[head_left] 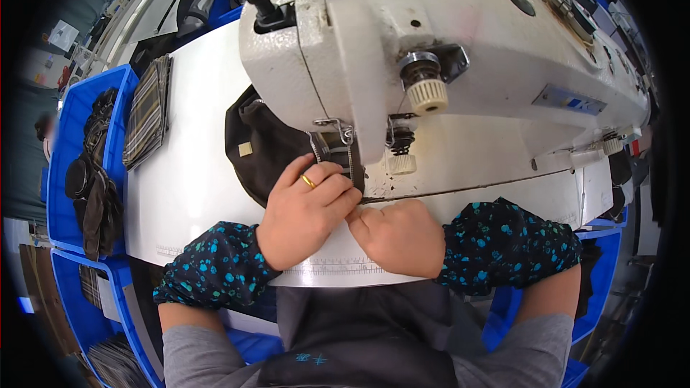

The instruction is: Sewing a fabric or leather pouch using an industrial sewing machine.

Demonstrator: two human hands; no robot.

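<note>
A dark brown fabric piece [269, 145] with zippers and a small cream tag lies beneath the sewing machine head [309, 50]. My left hand [302, 205], with a gold ring, bends over its near edge by the zipper [316, 147]; the fingers are closed on the cloth and the thumb is hidden. My right hand [402, 237] is curled, its thumb and finger pinched at the cloth's right corner, touching the left fingertips. What lies inside that pinch is mostly hidden. The needle area is covered by the machine head.
Left of the white table [194, 100] stands a blue bin [61, 126] of dark fabric parts. Plaid fabric pieces [149, 111] are stacked on the table's left edge. Tension knobs [427, 95] jut from the machine above my right hand. More blue bins [604, 273] stand at lower right.
</note>
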